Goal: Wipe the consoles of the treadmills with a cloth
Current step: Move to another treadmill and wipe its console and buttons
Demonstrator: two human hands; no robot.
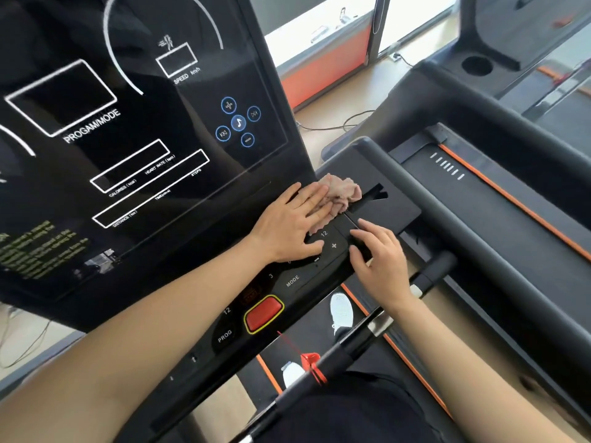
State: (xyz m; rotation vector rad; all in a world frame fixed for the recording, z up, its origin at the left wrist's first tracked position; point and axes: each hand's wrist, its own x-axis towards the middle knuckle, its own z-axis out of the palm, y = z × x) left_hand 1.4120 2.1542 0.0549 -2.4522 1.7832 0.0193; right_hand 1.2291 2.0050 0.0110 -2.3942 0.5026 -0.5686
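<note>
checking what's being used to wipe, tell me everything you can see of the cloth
The cloth is a small, pale pinkish rag, crumpled and soft-looking like terry. It lies bunched on the black console at the lower right corner of the display panel. The left hand presses flat on its near part, fingers spread; the far part sticks out uncovered.

- Two hands: left hand (289,223), right hand (380,260)
- One pink cloth (342,195)
- One red button (263,313)
- Five round blue buttons (238,123)
- Two white shoes (342,310)
- One cup holder (476,65)
</note>
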